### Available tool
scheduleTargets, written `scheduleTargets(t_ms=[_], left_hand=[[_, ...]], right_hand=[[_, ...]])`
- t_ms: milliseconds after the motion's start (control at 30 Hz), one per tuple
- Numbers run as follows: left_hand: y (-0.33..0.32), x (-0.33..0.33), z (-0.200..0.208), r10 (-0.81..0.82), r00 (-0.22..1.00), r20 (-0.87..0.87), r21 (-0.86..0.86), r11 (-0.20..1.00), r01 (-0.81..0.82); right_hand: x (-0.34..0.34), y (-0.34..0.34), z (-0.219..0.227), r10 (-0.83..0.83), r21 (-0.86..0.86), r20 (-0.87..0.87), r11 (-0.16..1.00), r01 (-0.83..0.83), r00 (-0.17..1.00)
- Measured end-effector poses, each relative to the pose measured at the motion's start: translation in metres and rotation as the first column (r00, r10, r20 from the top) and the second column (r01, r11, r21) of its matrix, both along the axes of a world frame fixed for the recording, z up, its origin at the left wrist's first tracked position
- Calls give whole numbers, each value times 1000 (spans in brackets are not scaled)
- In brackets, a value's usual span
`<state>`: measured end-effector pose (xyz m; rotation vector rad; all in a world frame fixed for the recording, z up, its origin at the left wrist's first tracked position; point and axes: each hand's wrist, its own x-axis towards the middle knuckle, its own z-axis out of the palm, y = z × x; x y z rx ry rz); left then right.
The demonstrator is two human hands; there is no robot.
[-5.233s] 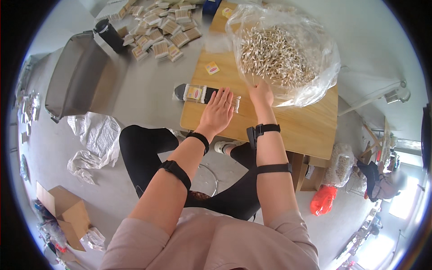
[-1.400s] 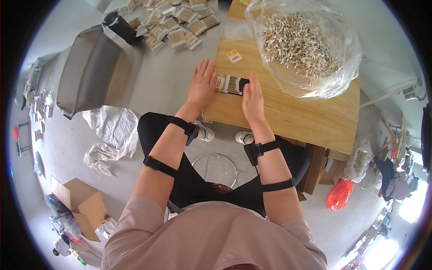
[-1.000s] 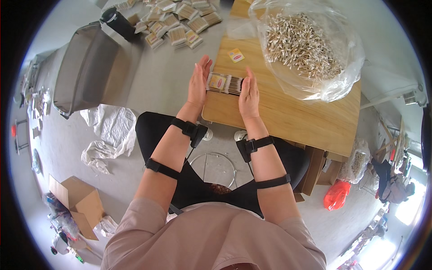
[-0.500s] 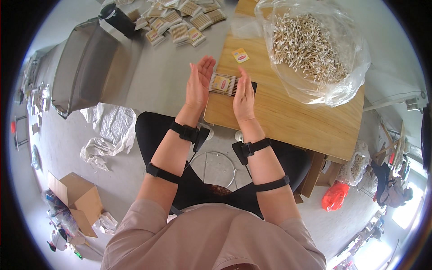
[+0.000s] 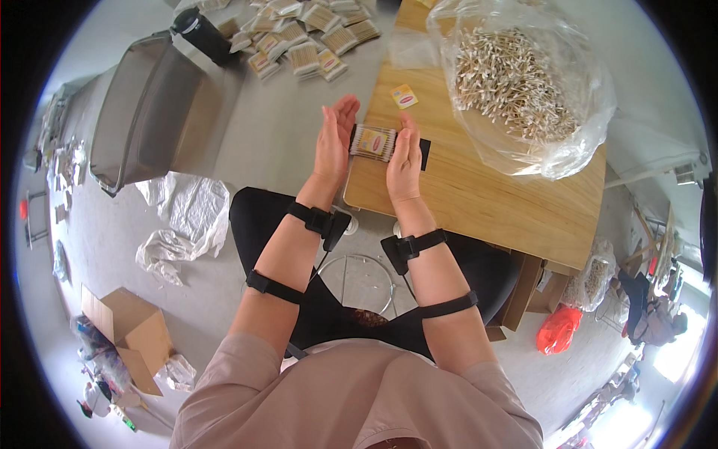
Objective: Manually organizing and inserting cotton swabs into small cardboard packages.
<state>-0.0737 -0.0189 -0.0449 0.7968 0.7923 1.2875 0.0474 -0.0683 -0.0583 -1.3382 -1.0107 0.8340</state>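
Note:
A small pack of cotton swabs with a yellow label lies flat at the left edge of the wooden board, between my two palms. Against its left end rests my left hand, fingers stretched out. On the other end is my right hand, also flat with fingers extended. Neither hand wraps round the pack. From under the right hand a black flat piece sticks out. Beyond the fingertips a loose yellow-and-white label card lies on the wood.
A clear plastic bag of loose cotton swabs stands on the wooden board at the right. Several finished-looking swab packs are heaped at the far left, beside a black cup and a grey translucent bin.
My right palm has moved left onto the pack's end. Its swabs now sit closer together, evenly under the label, and more of the black piece shows.

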Motion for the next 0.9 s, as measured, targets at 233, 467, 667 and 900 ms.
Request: scheduleTargets(t_ms=[233,467,667,900], left_hand=[[-5,2,-17,44,996,81,-19,999,-43],[-25,21,-12,120,766,-631,265,962,67],[-65,79,-16,349,359,-865,491,734,469],[-71,98,-14,403,138,-905,404,709,578]], right_hand=[[-18,5,-10,-13,40,215,999,5,977],[24,-3,-5,-64,-63,-4,996,64,998],[101,-19,4,-275,-65,181,955,291,944],[175,-38,7,-328,-191,390,885,424,860]])
